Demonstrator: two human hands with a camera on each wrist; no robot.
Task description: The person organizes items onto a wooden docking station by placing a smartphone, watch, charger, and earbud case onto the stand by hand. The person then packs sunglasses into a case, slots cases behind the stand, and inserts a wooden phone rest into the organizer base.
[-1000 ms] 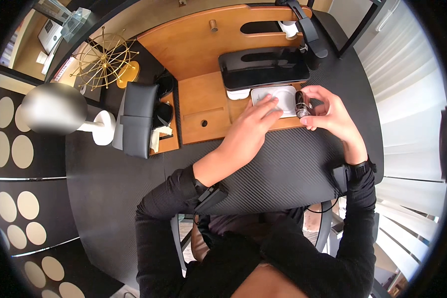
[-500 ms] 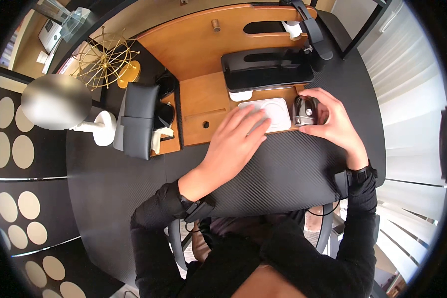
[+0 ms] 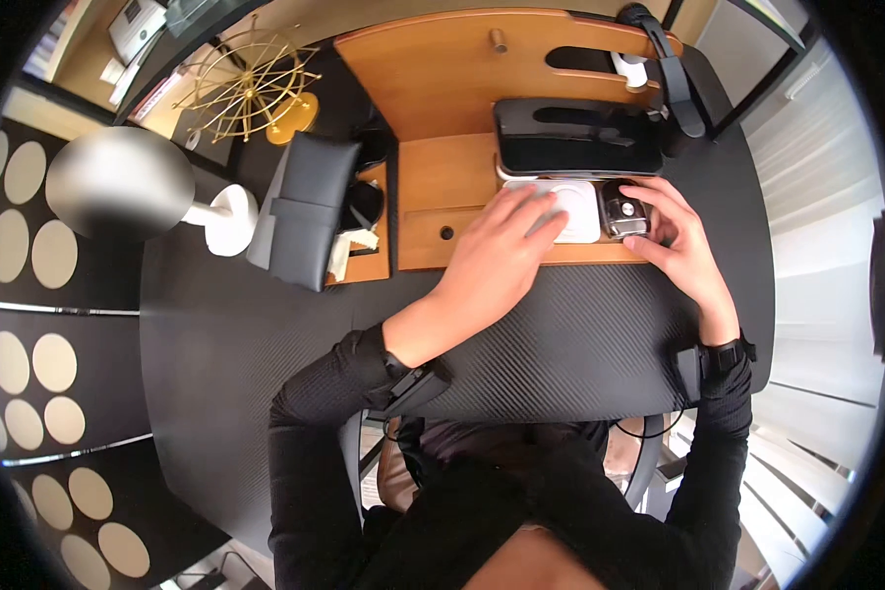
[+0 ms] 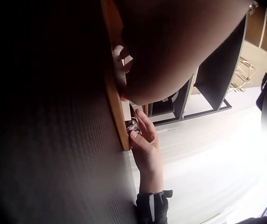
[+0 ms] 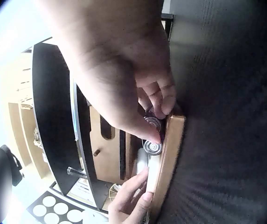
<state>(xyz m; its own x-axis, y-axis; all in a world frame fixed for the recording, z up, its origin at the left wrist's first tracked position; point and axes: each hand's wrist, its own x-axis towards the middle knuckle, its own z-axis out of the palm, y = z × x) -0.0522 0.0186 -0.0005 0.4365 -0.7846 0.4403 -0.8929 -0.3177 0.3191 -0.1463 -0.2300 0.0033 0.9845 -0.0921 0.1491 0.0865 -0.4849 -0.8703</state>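
A round black table with a carbon-weave top carries everything. At its 12 o'clock lies a wooden organiser tray. At 10 o'clock stand a gold wire ornament, a white lamp base and a grey case. A black stand rises at 1 o'clock.

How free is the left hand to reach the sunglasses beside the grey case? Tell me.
Probably free, yes. The left hand rests flat on the white pad, holding nothing, and no object stands on the wooden tray between it and the sunglasses.
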